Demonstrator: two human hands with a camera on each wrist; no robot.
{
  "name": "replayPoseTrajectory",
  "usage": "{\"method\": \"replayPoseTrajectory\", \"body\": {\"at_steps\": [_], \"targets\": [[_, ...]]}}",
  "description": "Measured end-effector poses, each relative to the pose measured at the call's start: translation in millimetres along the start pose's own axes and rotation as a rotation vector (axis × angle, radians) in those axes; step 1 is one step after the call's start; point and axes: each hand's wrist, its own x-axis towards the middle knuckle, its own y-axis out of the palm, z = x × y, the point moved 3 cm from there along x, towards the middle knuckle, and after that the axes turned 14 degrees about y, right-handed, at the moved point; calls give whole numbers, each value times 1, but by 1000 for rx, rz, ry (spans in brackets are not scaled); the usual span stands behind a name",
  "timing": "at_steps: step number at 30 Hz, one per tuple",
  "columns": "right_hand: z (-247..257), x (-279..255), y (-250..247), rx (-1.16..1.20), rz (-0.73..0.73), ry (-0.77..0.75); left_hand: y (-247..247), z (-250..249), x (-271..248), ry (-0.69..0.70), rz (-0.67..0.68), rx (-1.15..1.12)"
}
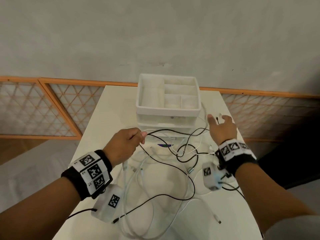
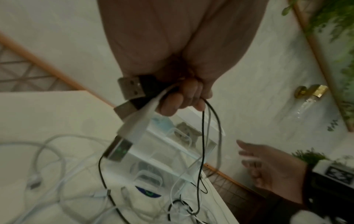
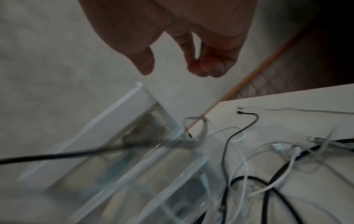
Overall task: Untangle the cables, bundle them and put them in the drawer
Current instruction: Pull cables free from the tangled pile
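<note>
- Overhead: my left hand [image 1: 123, 144] grips cable ends; tangled cables [image 1: 166, 163] lie between my hands, drawer unit [image 1: 168, 108] beyond them.
- Left wrist: fingers [image 2: 184, 97] curl around USB plugs [image 2: 132, 89].
- Right wrist: my right hand [image 3: 184, 45] hangs loosely open, holding nothing, above a black cable end [image 3: 249, 116].

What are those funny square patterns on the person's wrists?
Both bare arms wear black wristbands carrying white blocks printed with black-and-white square code markers. A small white box hangs under each wrist, also marked: left, right. Thin black cables trail from them.
</note>
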Motion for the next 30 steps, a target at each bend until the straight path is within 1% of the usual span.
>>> {"method": "replayPoseTrajectory", "body": {"at_steps": [1, 2, 3, 4, 5, 6, 7, 8, 9, 10, 11, 12, 13, 14, 15, 16, 17, 18, 20, 21, 22, 23, 24, 26, 28, 29, 30], "targets": [[1, -18, 3, 18, 43, -102, -1, -2, 1, 34, 30, 60], [6, -42, 8, 63, 177, -234, 1, -8, 1, 71, 64, 115], [10, -68, 17, 61, 348, -360, 4, -14, 2, 110, 97, 156], [13, -93, 29, -9, 515, -466, 8, -22, 2, 147, 129, 182], [9, -107, 43, -128, 607, -558, 13, -31, 2, 181, 156, 196], [5, -114, 55, -249, 622, -602, 16, -39, 2, 210, 174, 192], [0, -109, 65, -355, 593, -594, 16, -48, 1, 234, 176, 166], [-6, -98, 68, -456, 577, -537, 14, -56, 0, 255, 162, 126], [-13, -80, 68, -550, 575, -442, 8, -62, -1, 270, 136, 77], [-20, -62, 64, -613, 577, -339, 0, -65, -4, 267, 119, 30], [-25, -45, 56, -625, 553, -266, -7, -65, -7, 243, 125, -1], [-28, -27, 45, -573, 482, -212, -13, -59, -11, 206, 169, -1], [-28, -12, 32, -453, 365, -179, -16, -50, -16, 160, 254, 44], [-25, -6, 18, -286, 216, -181, -15, -38, -24, 112, 358, 129], [-22, -4, 8, -126, 72, -242, -11, -23, -31, 70, 450, 221], [-17, -6, 5, -15, -5, -319, -5, -6, -38, 21, 503, 294], [-15, -10, 8, 20, 3, -377, 1, 11, -43, -52, 511, 324], [-16, -18, 16, -6, 68, -408, 7, 26, -48, -140, 482, 321], [-31, -28, 42, -158, 180, -370, 14, 48, -55, -257, 391, 338], [-44, -35, 53, -245, 197, -330, 16, 54, -57, -286, 343, 366], [-60, -44, 65, -325, 204, -311, 17, 60, -59, -303, 300, 392], [-75, -55, 77, -386, 214, -330, 16, 63, -61, -313, 266, 409], [-90, -69, 90, -430, 257, -384, 17, 66, -64, -329, 255, 410], [-118, -96, 115, -594, 411, -488, 21, 74, -67, -362, 299, 388], [-143, -113, 131, -812, 530, -473, 26, 77, -68, -376, 357, 393], [-151, -116, 136, -899, 532, -455, 28, 77, -68, -363, 366, 393], [-154, -116, 138, -953, 502, -460, 31, 77, -66, -345, 359, 384]]}}
